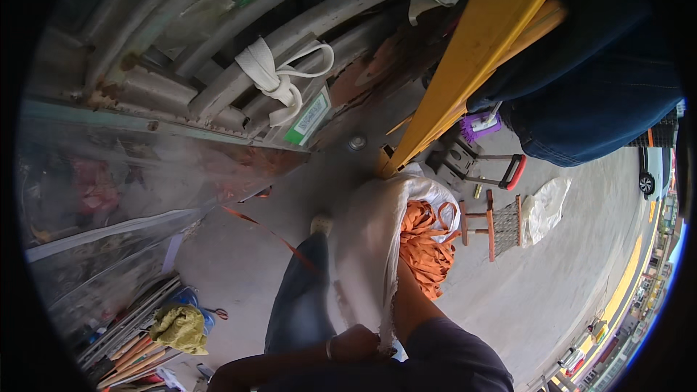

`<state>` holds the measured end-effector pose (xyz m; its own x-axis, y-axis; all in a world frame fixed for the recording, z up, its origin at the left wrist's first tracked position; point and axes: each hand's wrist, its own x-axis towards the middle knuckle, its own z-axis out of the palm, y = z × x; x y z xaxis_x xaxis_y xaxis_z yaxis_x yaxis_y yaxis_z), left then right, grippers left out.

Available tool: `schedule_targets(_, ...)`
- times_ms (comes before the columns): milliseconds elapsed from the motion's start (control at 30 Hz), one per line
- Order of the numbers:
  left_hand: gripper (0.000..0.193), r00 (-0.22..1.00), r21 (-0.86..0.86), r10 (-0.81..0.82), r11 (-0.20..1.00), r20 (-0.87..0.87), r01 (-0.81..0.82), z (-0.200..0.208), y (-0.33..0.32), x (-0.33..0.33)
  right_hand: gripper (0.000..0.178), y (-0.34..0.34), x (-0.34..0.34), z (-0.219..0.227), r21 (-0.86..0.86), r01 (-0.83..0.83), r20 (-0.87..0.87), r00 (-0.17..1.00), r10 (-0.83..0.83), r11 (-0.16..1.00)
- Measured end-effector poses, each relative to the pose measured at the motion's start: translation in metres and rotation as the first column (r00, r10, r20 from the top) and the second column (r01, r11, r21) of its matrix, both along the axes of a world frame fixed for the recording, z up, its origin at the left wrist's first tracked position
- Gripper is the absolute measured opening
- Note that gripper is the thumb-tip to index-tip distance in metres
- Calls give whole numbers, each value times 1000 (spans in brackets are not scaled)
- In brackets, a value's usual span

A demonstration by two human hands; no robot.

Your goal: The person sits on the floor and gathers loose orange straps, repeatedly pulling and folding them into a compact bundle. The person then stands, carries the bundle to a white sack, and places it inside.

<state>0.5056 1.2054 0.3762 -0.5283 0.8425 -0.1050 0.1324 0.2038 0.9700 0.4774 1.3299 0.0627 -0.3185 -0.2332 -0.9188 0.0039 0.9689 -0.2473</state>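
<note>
A large white woven sack (367,247) hangs in front of me with its mouth turned to the right. Inside it, a tangled bundle of flat orange strips (428,247) shows at the opening. My left hand (356,344), with a band at the wrist, is closed on the near edge of the sack. My right forearm (415,303) reaches into the sack's mouth beside the strips. The right hand itself is hidden in there, so its fingers cannot be seen. A loose orange strip (279,238) trails to the left of the sack.
A yellow post (475,58) slants above the sack, near a person in dark jeans (588,94). A metal rack (210,94) with a knotted white strap (268,76) stands left. Right lie a small wooden stool (494,225) and white bag (544,210); tools (134,352) lie lower left.
</note>
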Motion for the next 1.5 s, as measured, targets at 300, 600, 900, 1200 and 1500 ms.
schedule_targets(300,26,771,91,614,769,166,-632,-19,-28,-23,20,114,46,203,-577,735,-517,8,-856,356)
schedule_targets(600,27,817,42,557,822,150,-568,-3,-6,-25,47,66,218,11,5,233,-43,-972,-233,-972)
schedule_targets(900,10,986,318,-145,941,79,114,3,8,-11,32,133,85,163,-421,682,466,-402,-788,-597)
schedule_targets(1200,10,930,381,-340,886,142,266,13,47,-23,33,10,74,71,-238,577,-89,788,-609,781)
schedule_targets(1500,18,987,206,-161,965,-8,160,-6,14,-70,34,-10,-13,36,-235,278,-182,929,-323,931)
